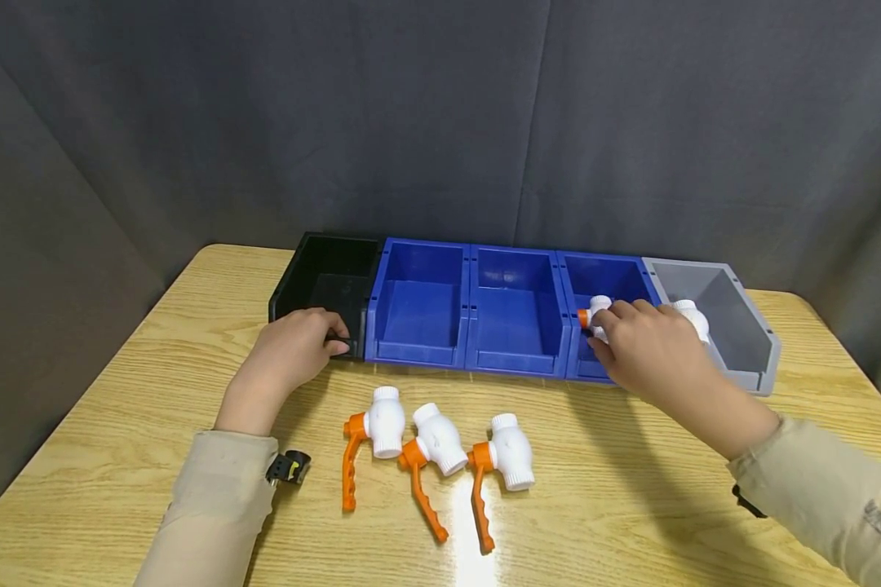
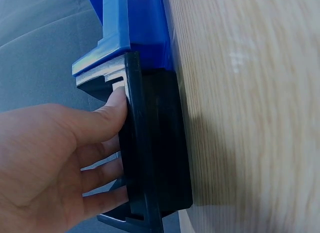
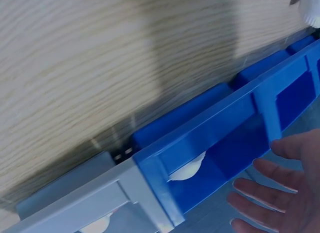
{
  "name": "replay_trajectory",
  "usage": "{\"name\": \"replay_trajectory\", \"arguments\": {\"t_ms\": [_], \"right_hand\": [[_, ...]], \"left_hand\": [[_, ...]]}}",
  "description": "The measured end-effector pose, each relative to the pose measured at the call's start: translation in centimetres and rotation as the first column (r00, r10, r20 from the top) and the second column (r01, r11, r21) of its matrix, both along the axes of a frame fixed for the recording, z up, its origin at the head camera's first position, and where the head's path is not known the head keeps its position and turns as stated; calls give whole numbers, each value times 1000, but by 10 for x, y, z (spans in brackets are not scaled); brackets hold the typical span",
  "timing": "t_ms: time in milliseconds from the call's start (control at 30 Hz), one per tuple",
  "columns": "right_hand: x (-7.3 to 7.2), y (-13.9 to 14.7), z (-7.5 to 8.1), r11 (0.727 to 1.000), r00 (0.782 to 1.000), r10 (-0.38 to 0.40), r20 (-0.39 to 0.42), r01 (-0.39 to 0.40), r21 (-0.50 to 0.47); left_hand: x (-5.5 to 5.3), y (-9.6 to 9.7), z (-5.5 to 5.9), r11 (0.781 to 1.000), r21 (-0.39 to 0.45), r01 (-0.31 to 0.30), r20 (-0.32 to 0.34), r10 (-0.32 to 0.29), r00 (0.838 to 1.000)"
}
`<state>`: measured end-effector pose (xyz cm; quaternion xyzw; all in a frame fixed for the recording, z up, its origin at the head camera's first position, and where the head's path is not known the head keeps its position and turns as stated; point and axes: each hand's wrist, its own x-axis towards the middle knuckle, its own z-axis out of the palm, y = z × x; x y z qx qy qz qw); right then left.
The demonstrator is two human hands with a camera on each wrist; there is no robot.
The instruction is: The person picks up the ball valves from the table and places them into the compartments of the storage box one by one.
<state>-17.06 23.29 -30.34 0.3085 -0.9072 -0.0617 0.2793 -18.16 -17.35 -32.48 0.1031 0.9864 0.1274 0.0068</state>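
Note:
My left hand (image 1: 294, 346) pinches the front lip of the black bin (image 1: 282, 285), the thumb (image 2: 116, 105) on the lip and the fingers behind it, as the left wrist view shows. My right hand (image 1: 649, 342) is over the rightmost blue bin (image 1: 605, 265). In the right wrist view its fingers (image 3: 267, 195) are spread and nothing is in them. A white ball valve (image 1: 599, 306) with an orange part lies in that bin, partly hidden by the hand. Another white valve (image 1: 692, 319) is in the grey bin (image 1: 741, 359).
Three white ball valves with orange handles, a left one (image 1: 387, 424), a middle one (image 1: 440, 440) and a right one (image 1: 512, 452), lie on the wooden table (image 1: 595, 522). Two more blue bins, one left (image 1: 418, 318) and one right (image 1: 510, 322), join the row. A grey curtain (image 1: 440, 122) hangs behind.

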Motion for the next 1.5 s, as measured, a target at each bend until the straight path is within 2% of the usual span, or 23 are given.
{"name": "replay_trajectory", "arguments": {"t_ms": [167,500,900,1333,1500], "right_hand": [[9,-7,-1,999,999,41,-11,-41,-20],[25,-21,-2,998,998,56,12,-57,12],[39,-36,-7,995,994,101,48,-101,0],[60,-54,-9,987,980,160,121,-159,-17],[70,-61,-10,987,967,158,197,-156,-26]], "left_hand": [[1,0,0,1000,-1,-1,5,1,1000],[1,1,2,1000,-3,-2,9,2,1000],[1,1,1,1000,-4,-2,3,2,1000],[0,0,1,1000,1,-4,4,4,1000],[0,0,1,1000,2,-3,10,3,1000]]}}
